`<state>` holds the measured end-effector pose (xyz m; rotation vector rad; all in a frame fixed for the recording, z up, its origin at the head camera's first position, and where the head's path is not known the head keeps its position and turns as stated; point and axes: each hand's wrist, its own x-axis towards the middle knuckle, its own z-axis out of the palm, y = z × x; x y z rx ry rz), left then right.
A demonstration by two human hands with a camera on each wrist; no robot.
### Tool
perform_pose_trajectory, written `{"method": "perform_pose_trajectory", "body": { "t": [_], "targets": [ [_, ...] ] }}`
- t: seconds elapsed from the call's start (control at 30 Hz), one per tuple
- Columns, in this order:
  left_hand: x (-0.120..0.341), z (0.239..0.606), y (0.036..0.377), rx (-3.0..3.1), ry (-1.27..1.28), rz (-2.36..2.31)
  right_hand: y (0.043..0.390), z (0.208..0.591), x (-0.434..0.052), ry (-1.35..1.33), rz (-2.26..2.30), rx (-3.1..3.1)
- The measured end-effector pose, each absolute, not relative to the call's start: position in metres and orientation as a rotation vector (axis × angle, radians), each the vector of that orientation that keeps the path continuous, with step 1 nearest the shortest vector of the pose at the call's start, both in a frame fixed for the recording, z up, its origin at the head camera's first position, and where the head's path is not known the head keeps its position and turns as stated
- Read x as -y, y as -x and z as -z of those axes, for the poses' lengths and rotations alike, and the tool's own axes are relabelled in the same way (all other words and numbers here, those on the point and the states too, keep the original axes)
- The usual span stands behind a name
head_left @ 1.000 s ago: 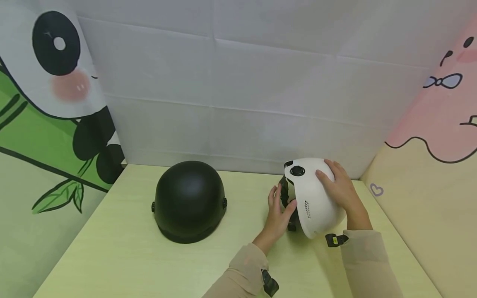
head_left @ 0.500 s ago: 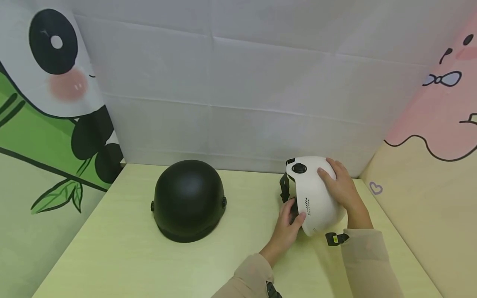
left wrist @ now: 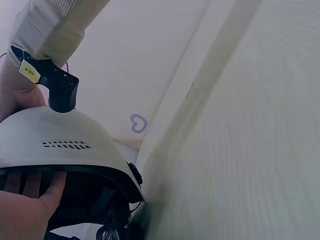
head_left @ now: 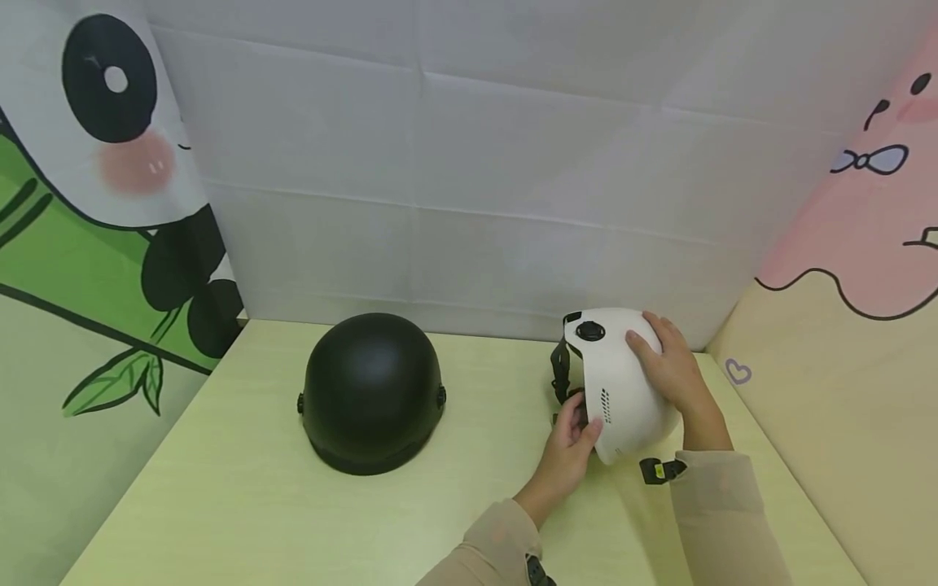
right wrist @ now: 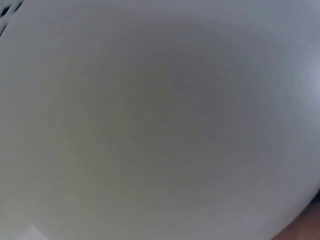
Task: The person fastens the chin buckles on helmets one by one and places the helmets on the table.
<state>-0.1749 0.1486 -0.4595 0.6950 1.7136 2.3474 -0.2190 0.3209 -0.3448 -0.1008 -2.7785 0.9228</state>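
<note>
Pale table [head_left: 242, 513]: left fingers [head_left: 567, 417] curled inside white helmet [head_left: 626, 407], gripping edge; right fingers [head_left: 661, 327] clamped round outside.

The helmet on the right [head_left: 630, 407] is plain white, with a black knob [head_left: 589, 330], a patch of small dark slots [head_left: 605, 405] and a black chin strap [head_left: 560, 370]. Left of it, the other helmet [head_left: 372, 391] is solid black. Beneath it, the bench [head_left: 242, 505] is pale yellow-green, faintly grained; behind it, the backdrop [head_left: 513, 146] is pale grey. Below it, the sleeves [head_left: 733, 513] are beige. Right of it, the side panel [head_left: 828, 236] is pink over cream, divided by a wavy black line, with a purple heart outline [head_left: 738, 372]. Far left of it, the mural [head_left: 81, 260] mixes white, green, black and a rosy blush.
</note>
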Motion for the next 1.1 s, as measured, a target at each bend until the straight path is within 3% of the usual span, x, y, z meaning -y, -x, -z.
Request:
{"method": "perform_pose_trajectory", "body": {
  "t": [1.1],
  "targets": [
    [-0.140, 0.430, 0.181, -2.243, -0.872, -1.943, 0.210, 0.399, -0.335, 0.207, -1.851, 2.240]
  ]
}}
